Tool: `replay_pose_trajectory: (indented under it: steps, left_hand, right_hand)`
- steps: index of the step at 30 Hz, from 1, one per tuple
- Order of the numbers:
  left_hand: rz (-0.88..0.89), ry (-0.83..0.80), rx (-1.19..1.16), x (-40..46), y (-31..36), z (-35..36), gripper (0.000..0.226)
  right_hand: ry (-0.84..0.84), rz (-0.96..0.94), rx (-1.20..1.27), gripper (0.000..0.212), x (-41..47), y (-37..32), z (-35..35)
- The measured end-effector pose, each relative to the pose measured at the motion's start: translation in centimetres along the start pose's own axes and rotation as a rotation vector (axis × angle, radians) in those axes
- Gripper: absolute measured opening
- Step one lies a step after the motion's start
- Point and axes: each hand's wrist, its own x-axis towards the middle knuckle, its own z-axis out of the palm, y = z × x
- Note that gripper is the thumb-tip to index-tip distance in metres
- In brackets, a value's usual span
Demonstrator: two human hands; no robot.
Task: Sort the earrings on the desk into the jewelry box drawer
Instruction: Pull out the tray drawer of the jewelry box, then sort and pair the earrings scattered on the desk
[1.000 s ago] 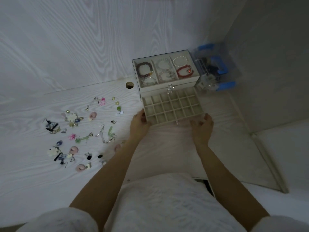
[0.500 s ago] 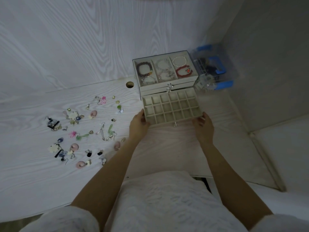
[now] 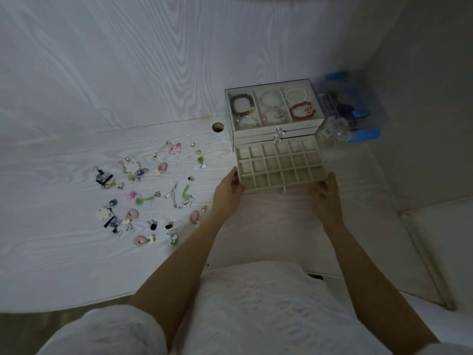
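Both hands grip the pulled-out drawer (image 3: 281, 163) of the jewelry box (image 3: 273, 108) right of the frame's centre: the left hand (image 3: 227, 192) curls round its near left corner, the right hand (image 3: 326, 197) round its near right corner, so the gridded, empty-looking tray sits between and just above them. Earrings (image 3: 143, 190) lie scattered on the white tabletop (image 3: 64, 252) at centre left, apart from the left hand, the closest pink one just beside its wrist. Bracelets (image 3: 302, 111) show under the box's clear lid, and a blurred blue-and-clear container (image 3: 355, 116) stands at the box's right.
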Motion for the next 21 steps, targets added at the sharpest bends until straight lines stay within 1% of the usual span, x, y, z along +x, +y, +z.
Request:
replay_pose_trajectory:
  steps: [2,3,5,6,8,11,14,15,18,21]
  left_hand:
    - [0.013,0.008,-0.017,-1.3,0.2,-1.3,0.048]
    - [0.049,0.027,-0.016,-2.2,0.2,-2.2,0.045]
    - [0.145,0.108,0.046,-4.2,-0.2,-4.5,0.037]
    - [0.18,0.17,0.098,-5.2,-0.8,-5.6,0.034]
    - [0.186,0.3,0.214,-7.2,-2.3,-7.8,0.03]
    - [0.104,0.408,0.361,-9.8,-4.7,-10.2,0.026]
    - [-0.035,0.493,0.424,-12.5,-8.1,-12.0,0.032]
    - [-0.071,0.511,0.423,-13.0,-8.9,-12.1,0.035]
    - [-0.184,0.546,0.405,-14.4,-11.2,-12.5,0.037]
    - [-0.206,0.502,0.403,-14.7,-12.5,-12.9,0.04]
  right_hand:
    - [-0.013,-0.036,-0.063,0.069,-1.0,0.0,0.3]
    - [0.018,-0.078,-0.111,0.063,-1.8,0.0,0.5]
    - [0.066,-0.232,-0.191,0.045,-3.6,-0.7,1.2]
    - [0.043,-0.324,-0.236,0.036,-4.5,-1.2,1.8]
    - [-0.111,-0.454,-0.337,0.025,-5.8,-2.5,3.5]
    - [-0.406,-0.58,-0.444,0.018,-7.2,-4.3,7.1]
    - [-0.653,-0.735,-0.595,0.022,-8.8,-4.9,11.9]
    - [-0.7,-0.77,-0.638,0.026,-9.1,-4.8,13.0]
    - [-0.74,-0.874,-0.725,0.039,-10.1,-4.5,16.7]
    - [-0.718,-0.894,-0.862,0.044,-10.5,-4.5,19.2]
